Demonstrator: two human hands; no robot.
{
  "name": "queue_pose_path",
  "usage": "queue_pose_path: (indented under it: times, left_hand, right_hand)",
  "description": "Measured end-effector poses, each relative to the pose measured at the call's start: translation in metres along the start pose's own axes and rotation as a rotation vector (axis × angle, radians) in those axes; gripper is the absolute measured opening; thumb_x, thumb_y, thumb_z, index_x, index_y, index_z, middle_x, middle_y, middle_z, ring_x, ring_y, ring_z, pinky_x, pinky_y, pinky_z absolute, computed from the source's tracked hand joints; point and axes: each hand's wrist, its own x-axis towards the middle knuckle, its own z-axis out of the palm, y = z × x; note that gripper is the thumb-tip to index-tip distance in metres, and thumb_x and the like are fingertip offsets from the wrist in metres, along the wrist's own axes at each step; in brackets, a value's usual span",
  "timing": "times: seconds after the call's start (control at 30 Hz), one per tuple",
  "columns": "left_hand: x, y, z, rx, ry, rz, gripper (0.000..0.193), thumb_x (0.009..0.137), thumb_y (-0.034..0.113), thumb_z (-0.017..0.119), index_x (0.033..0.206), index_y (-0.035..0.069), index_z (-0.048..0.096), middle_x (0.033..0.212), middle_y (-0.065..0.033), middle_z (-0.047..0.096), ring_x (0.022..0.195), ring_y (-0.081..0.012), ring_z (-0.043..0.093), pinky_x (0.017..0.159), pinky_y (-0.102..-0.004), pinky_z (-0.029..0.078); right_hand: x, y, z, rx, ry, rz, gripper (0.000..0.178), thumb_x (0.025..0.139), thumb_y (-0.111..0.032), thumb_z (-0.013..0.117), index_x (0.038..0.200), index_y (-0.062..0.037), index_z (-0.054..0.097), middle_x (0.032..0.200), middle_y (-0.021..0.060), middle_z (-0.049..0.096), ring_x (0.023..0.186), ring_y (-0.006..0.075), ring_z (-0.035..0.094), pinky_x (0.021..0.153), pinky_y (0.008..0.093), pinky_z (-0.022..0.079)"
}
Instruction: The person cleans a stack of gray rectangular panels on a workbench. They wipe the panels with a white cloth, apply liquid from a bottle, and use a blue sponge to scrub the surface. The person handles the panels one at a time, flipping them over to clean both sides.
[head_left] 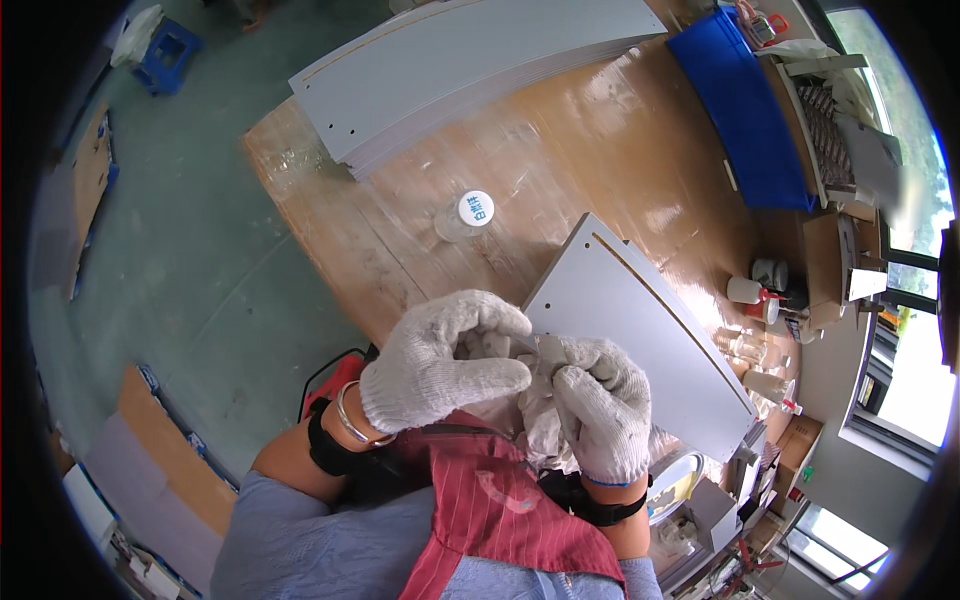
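Observation:
Both of my hands wear white knitted gloves and are raised close together in front of my apron. My left hand (pixel 445 355) has its fingers curved and its thumb apart from them, with no held thing visible in the gap. My right hand (pixel 603 405) is closed in a pinch, its thumb against the bent fingers; what it pinches is too small to make out. A crumpled whitish cloth (pixel 541 425) hangs below and between the hands, partly hidden by the right one. Just beyond them a light grey panel (pixel 640 330) with a brown edge groove and small holes lies on the table.
A stack of similar grey panels (pixel 470 75) lies at the table's far side. A clear jar with a white lid (pixel 475 208) stands on the wooden table (pixel 560 150). Blue sheeting (pixel 745 110) hangs at the far right, with bottles (pixel 745 290) and boxes (pixel 800 440) along the right.

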Motion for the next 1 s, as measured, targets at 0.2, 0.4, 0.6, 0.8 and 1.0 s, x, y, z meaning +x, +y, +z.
queue_pose_path:
  times: [0.2,0.4,0.6,0.8,1.0]
  left_hand:
    - [-0.013,0.007,0.01,-0.216,0.024,-0.109,0.007,0.094,0.007,0.072,0.098,0.005,0.067,0.077,0.0021,0.061,0.066,-0.0034,0.052,0.058,-0.0207,0.042]
    - [-0.027,0.003,-0.005,-0.324,0.254,-0.063,0.011,0.096,0.009,0.06,0.086,0.004,0.061,0.065,-0.0019,0.057,0.053,-0.0077,0.048,0.049,-0.0227,0.037]
    - [-0.057,-0.02,-0.117,-0.232,0.919,0.254,0.034,0.099,0.028,0.059,0.07,0.016,0.044,0.056,0.0025,0.042,0.044,-0.009,0.039,0.04,-0.0247,0.03]
    - [-0.095,-0.082,-0.213,0.885,1.245,0.315,0.005,0.091,0.007,0.069,0.092,0.003,0.068,0.074,-0.003,0.064,0.06,-0.0105,0.056,0.055,-0.0239,0.044]
    - [-0.078,-0.071,-0.188,0.425,1.094,0.13,0.015,0.088,0.01,0.077,0.099,0.0,0.073,0.085,-0.0024,0.068,0.071,-0.0088,0.059,0.067,-0.0227,0.048]
  right_hand:
    - [-0.012,-0.001,0.022,-0.04,-0.06,0.026,0.014,0.094,-0.003,0.066,0.106,0.0003,0.072,0.086,-0.0002,0.067,0.069,0.006,0.057,0.062,0.0222,0.046]
    - [-0.016,0.003,0.028,-0.202,-0.083,0.024,0.009,0.095,-0.001,0.063,0.102,0.0025,0.068,0.081,0.0005,0.064,0.069,0.008,0.059,0.065,0.0246,0.049]
    - [0.016,0.016,-0.015,-0.618,0.328,-0.415,0.015,0.089,0.003,0.066,0.103,-0.0002,0.07,0.082,0.0084,0.068,0.076,0.0141,0.065,0.069,0.0302,0.051]
    - [0.049,0.02,-0.006,-0.995,0.378,-0.768,0.019,0.086,-0.005,0.072,0.105,-0.0083,0.072,0.089,0.014,0.069,0.078,0.0311,0.069,0.072,0.0384,0.055]
    - [0.044,0.016,0.001,-0.944,0.272,-0.721,0.022,0.086,-0.008,0.072,0.108,-0.0117,0.074,0.082,0.0119,0.066,0.071,0.0331,0.067,0.064,0.0418,0.053]
